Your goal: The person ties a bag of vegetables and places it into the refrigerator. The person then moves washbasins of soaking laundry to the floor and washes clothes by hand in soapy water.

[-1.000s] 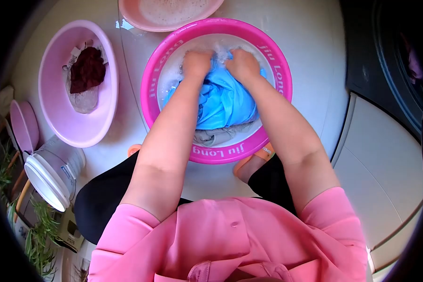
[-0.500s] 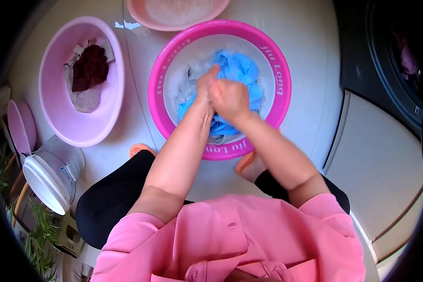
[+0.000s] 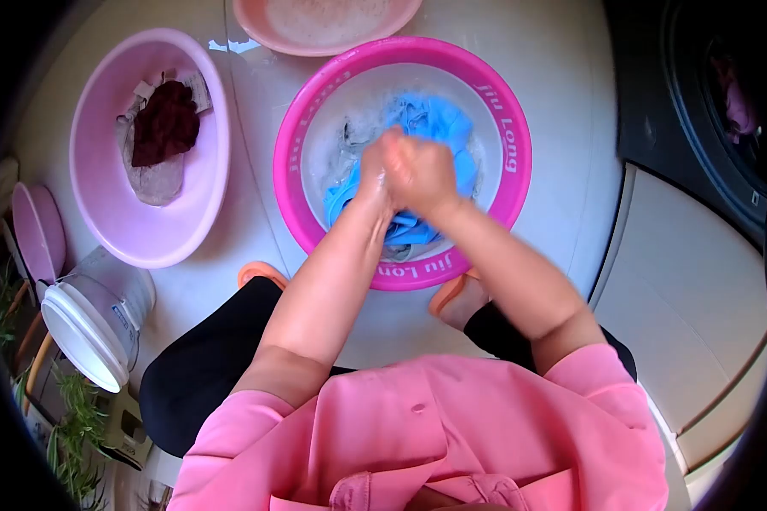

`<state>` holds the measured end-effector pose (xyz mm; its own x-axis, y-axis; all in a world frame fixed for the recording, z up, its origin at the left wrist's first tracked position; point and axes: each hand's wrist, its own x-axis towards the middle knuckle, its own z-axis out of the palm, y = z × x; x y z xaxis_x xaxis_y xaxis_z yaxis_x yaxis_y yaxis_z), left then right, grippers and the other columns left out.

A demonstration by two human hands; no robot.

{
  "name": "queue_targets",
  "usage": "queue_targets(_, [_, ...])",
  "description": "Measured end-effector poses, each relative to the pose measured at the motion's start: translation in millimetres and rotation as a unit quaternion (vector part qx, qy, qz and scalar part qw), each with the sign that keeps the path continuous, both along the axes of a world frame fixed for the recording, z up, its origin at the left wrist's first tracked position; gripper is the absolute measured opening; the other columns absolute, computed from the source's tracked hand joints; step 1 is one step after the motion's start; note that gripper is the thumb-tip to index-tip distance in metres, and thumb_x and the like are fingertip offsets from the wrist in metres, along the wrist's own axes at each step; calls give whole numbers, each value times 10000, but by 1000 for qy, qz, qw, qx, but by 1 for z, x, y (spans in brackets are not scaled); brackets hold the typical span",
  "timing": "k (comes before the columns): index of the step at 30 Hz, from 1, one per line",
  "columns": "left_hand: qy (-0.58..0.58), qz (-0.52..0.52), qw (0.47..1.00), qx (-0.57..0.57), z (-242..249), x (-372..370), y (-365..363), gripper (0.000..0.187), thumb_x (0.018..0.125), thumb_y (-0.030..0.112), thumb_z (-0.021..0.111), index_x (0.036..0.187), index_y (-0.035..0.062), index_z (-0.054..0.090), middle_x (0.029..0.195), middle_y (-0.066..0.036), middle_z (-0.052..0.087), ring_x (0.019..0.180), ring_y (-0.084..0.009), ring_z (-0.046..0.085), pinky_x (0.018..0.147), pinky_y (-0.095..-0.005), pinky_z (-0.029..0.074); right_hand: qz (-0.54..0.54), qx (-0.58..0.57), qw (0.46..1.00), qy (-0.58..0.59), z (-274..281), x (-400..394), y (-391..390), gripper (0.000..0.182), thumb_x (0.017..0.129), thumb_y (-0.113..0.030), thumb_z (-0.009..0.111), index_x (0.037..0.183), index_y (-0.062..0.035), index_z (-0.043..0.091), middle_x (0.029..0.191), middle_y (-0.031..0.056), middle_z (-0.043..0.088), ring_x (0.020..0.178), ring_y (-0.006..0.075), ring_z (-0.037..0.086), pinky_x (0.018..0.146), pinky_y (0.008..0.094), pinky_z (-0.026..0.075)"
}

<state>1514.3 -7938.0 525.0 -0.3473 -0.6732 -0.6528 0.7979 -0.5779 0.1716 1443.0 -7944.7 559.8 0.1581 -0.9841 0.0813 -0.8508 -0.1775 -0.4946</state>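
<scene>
A pink basin [image 3: 513,217] with white lettering on its rim holds soapy water and a wet blue cloth [image 3: 453,126]. Pressed against each other above its middle are my left hand [image 3: 375,173] and my right hand [image 3: 431,176]. Both have their fingers closed, with the blue cloth gathered at them and spreading out on either side. Motion blurs the fingers, and the bit of fabric between the palms is hidden. Something greyish lies in the suds left of the cloth.
To the left, a lilac tub [image 3: 94,183] contains a dark red cloth [image 3: 163,123] and a greyish one. A pale pink basin [image 3: 268,38] stands beyond. Near my left knee are a white bucket [image 3: 81,336] and plants [image 3: 77,434]. A dark front-loading machine [image 3: 656,111] flanks the right side.
My right hand has shifted slightly down and right against my left, its fingers still closed. The basins appear slightly shifted in view.
</scene>
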Motion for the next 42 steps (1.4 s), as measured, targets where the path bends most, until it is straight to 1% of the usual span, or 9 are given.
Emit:
queue_targets(1, [-132, -54, 989, 42, 17, 0, -2, 212, 865, 282, 537, 857, 74, 578, 793, -43, 553, 736, -159, 537, 620, -312, 430, -2, 16, 1000, 16, -7, -7, -3, 159, 780, -166, 536, 663, -63, 567, 637, 192, 558, 576, 368, 557, 497, 440, 420])
queue_targets(5, [180, 49, 980, -68, -39, -2, 5, 211, 873, 255, 520, 844, 55, 578, 785, -53, 560, 727, -168, 547, 623, -320, 442, 5, 20, 1000, -12, 1, 1, -4, 179, 831, -200, 504, 732, -62, 560, 644, 187, 556, 576, 376, 550, 500, 462, 415])
queue_targets(7, [-133, -4, 986, -102, 11, 13, -3, 259, 865, 255, 521, 940, 12, 571, 865, -89, 581, 791, -179, 564, 669, -325, 458, 8, 12, 1000, -2, -4, -4, -8, 197, 841, -194, 486, 723, -57, 564, 658, 192, 557, 589, 375, 550, 506, 449, 417])
queue_targets(11, [-57, -56, 996, 37, 37, 10, -18, 354, 850, 382, 555, 902, 32, 561, 909, -101, 591, 814, -184, 585, 725, -330, 488, -31, 6, 998, 59, -12, -52, -35, 272, 872, -235, 498, 732, -31, 612, 684, 154, 607, 614, 282, 588, 563, 342, 447])
queue_targets(14, [-77, -14, 997, -18, 35, 34, -33, 408, 850, 448, 543, 855, 41, 560, 796, -83, 582, 720, -185, 584, 681, -326, 499, -216, 222, 912, -270, 33, -67, -52, 329, 879, -315, 532, 814, -11, 642, 703, 47, 625, 638, 140, 575, 612, 268, 449])
queue_targets(24, [47, -22, 988, -144, 23, 50, -39, 485, 876, 499, 477, 559, 136, 421, 537, 38, 352, 475, -68, 354, 433, -232, 311, 94, 593, 793, -102, 121, -127, -62, 350, 759, -399, 683, 783, -49, 681, 694, -7, 600, 655, 82, 518, 640, 214, 417])
queue_targets(28, [82, -26, 986, -140, 23, 49, -40, 489, 864, 529, 468, 593, 122, 453, 545, 31, 392, 487, -72, 387, 444, -226, 342, 121, 556, 818, -82, 125, -133, -58, 349, 762, -388, 683, 830, -46, 680, 743, -4, 615, 727, 77, 529, 700, 219, 425])
queue_targets(33, [84, -15, 989, -121, 24, 49, -40, 510, 848, 558, 465, 686, 79, 528, 640, -9, 521, 605, -101, 518, 558, -236, 452, -41, 528, 767, -363, 106, -141, -41, 368, 816, -349, 633, 1006, -33, 632, 880, 5, 630, 820, 86, 559, 760, 227, 441])
queue_targets(42, [46, -25, 984, -170, 20, 47, -40, 236, 847, 206, 609, 983, 36, 516, 888, -63, 592, 811, -136, 582, 748, -279, 493, -154, 440, 751, -468, 82, -127, -40, 442, 874, -375, 542, 1113, -4, 554, 991, 69, 606, 864, 127, 577, 770, 250, 478])
